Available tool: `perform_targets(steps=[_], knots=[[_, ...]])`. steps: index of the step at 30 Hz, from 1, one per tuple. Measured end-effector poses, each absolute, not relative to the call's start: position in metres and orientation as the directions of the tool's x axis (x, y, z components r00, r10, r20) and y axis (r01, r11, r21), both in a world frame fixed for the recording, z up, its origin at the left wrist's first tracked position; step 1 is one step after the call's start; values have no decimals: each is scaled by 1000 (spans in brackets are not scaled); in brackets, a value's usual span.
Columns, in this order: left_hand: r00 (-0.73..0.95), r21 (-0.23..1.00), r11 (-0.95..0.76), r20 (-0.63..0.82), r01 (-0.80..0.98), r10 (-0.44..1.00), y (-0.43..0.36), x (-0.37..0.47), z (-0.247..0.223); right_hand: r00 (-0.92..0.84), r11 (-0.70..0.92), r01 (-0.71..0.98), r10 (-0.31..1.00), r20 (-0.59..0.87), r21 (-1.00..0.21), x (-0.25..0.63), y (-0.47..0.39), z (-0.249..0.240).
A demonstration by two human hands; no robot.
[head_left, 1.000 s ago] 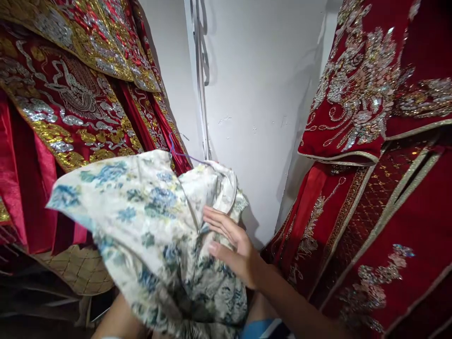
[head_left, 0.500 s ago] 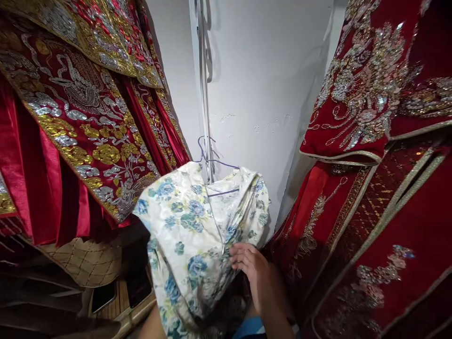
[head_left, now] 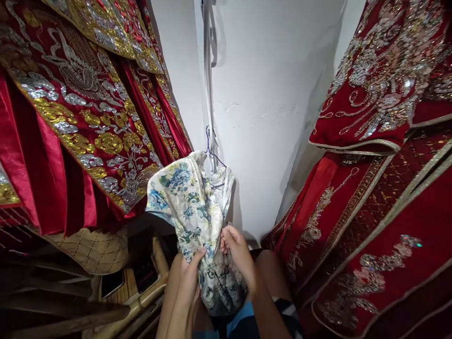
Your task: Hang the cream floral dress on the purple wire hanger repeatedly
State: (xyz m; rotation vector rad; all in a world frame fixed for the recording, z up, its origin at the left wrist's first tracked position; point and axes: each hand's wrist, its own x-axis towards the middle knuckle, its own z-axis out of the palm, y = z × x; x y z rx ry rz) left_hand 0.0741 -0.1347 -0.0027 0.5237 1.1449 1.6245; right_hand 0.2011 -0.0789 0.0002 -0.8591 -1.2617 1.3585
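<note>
A white blouse (head_left: 190, 197) with blue and green flowers hangs in front of me on a thin purple hanger (head_left: 207, 141), turned so that one shoulder faces me. My left hand (head_left: 192, 270) grips its lower left side, the thumb lying on top of the cloth and the other fingers hidden behind it. At the right front edge, my right hand (head_left: 236, 242) is closed with the fingers curled in against the fabric. Below both hands the gathered lower part of the blouse drops between my knees.
Red garments with gold and silver embroidery (head_left: 106, 141) hang at the left. More beaded red garments (head_left: 381, 94) hang at the right. A metal pole (head_left: 208, 70) stands against the white wall (head_left: 261, 70). Two dark phone-like slabs lie on a bamboo seat (head_left: 130, 287) at the lower left.
The blouse has turned and narrowed. My left hand has come into view on its side. My right hand has gone from loosely spread fingers to closed at the front edge.
</note>
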Motion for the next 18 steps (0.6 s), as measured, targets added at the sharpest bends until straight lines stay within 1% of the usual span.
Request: perform_targets(steps=[3,5,7,9,10,11,12,13,14,15,16,18], knots=[[-384,893,-21,-172,-450,907,-130,72,-8,-215,18,-328,972,93,-944,202,-80,4],[-484,934,-63,-123,-352,866,-126,65,-18,-181,-32,-448,982,56,-894,204,-83,3],[-620,970,-119,-39,-212,783,-122,60,-28,-142,-67,-554,990,15,-830,208,-87,0],[-750,980,-199,123,-11,650,-121,60,-36,-146,-94,-572,989,-12,-815,211,-92,-1],[-781,963,-241,243,122,576,-121,63,-38,-154,-100,-548,988,-17,-830,212,-94,0],[-777,924,-277,372,262,508,-122,68,-39,-159,-99,-512,987,-19,-854,212,-96,2],[-740,869,-306,492,388,458,-122,73,-39,-162,-94,-467,987,-20,-879,212,-97,5],[-675,812,-335,584,478,451,-121,79,-39,-162,-87,-422,987,-19,-902,212,-99,9],[-587,765,-371,642,526,492,-120,85,-38,-163,-76,-379,986,-15,-922,211,-100,13],[-497,742,-409,664,531,558,-118,91,-36,-172,-65,-336,985,-7,-940,210,-100,16],[-414,742,-438,656,507,632,-115,95,-35,-185,-51,-296,983,5,-954,209,-101,19],[-281,776,-451,596,440,752,-110,100,-32,-212,-17,-237,977,35,-971,208,-100,22]])
